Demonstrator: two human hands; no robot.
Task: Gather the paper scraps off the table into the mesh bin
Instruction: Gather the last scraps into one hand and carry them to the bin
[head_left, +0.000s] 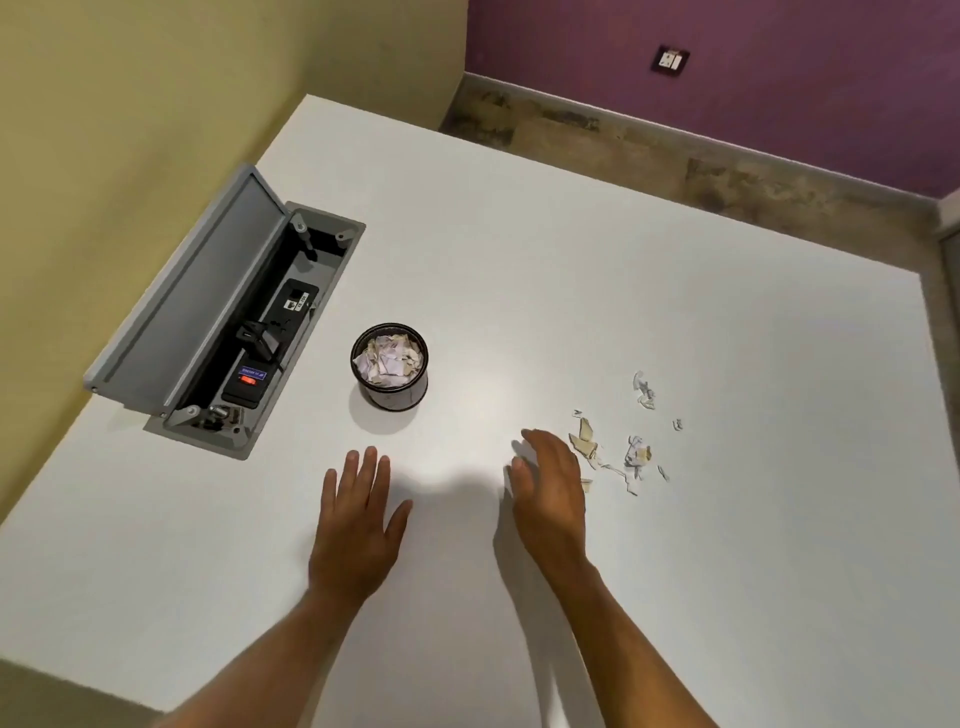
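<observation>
- Head view, looking down on a white table (675, 260): a small black mesh bin (389, 366) stands upright near the middle, already heaped with crumpled paper.
- A loose scatter of paper scraps (621, 447) lies on the table to the right of the bin, well apart from it.
- The left hand (356, 525) lies flat, palm down, fingers straight and slightly spread, holding nothing, in front of the bin.
- The right hand (550, 493) is tilted on its edge, fingers straight and close together, holding nothing, just beside the nearest scraps.
- An open grey cable box (228, 322) is set into the table at the left.
- Step in hand, as a judgement: collecting the remaining scraps; much of the task looks done.
- The next move likely calls for the right hand to sweep the scraps together, then pinch or scoop them and carry them left to the bin; small flecks could be missed.
</observation>
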